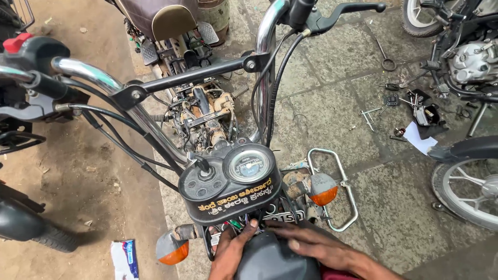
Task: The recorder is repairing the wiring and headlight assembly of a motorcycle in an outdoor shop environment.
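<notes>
Two hands on a black headlamp shell under a motorbike's dial panel.

Left hand (231, 249) grips the headlamp shell (275, 259) at its left edge, fingers curled by the wires; right hand (311, 243) lies flat, fingers spread, across its top. Dial panel (231, 184) sits just above, orange indicators (322, 189) at either side.

Black instrument cluster (230, 185) w/ yellow lettering, orange-and-grey indicators (323, 189), chrome handlebar (98, 78), red kill switch (17, 42). Black headlamp shell (275, 259) under both hands. Grey stone-slab floor (332, 103), brown dirt at its left edge.
</notes>
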